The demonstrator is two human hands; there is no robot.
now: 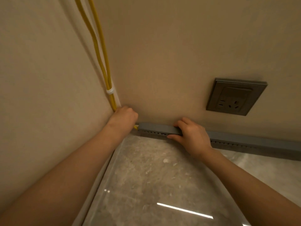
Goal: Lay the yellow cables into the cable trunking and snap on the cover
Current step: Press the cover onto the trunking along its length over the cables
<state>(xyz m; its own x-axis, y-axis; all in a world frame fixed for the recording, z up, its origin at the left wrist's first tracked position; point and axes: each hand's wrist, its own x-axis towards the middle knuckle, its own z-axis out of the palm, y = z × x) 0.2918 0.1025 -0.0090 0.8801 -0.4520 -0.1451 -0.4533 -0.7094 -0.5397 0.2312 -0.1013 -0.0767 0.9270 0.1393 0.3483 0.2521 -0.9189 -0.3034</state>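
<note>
Beige walls meet glossy grey floor (146, 176). Mid-frame, the right hand (192, 136) pinches the cover (156, 127); the left hand (125, 118) fists the yellow cables (104, 62).

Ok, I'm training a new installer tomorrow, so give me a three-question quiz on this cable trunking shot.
1. True or false: the yellow cables run down the wall corner.
2. What binds the cables together above the left hand? A) black tape B) white tie C) metal clamp
3. Which hand grips the grey cover?

Key: 1 true; 2 B; 3 the right hand.
</note>
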